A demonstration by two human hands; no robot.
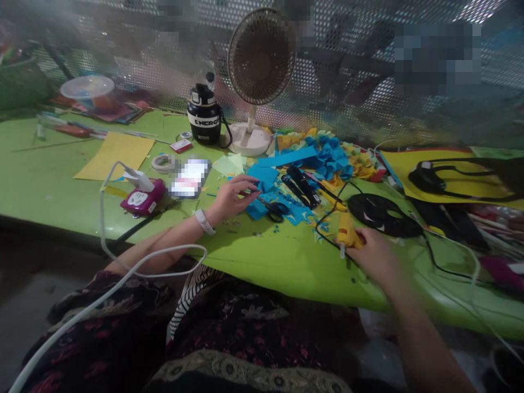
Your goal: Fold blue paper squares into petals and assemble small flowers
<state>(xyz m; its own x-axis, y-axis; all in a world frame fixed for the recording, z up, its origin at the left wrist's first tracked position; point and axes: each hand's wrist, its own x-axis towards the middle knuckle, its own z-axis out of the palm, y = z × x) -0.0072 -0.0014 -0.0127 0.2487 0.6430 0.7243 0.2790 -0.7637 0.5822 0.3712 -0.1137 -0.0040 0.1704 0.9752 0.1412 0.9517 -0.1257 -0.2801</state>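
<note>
Green table, seemingly strewn with paper scraps

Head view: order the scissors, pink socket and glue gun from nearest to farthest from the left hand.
1. Scissors, just right of the left hand, on blue paper.
2. Pink socket, left of that hand.
3. Glue gun, farther right, in the right hand.

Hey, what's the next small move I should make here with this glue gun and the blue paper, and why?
Probably bring the yellow glue gun in your right hand across to the blue paper under your left hand. Your left hand is already resting on that paper, steadying it, and the scissors lie beside it with neither hand on them.
</note>
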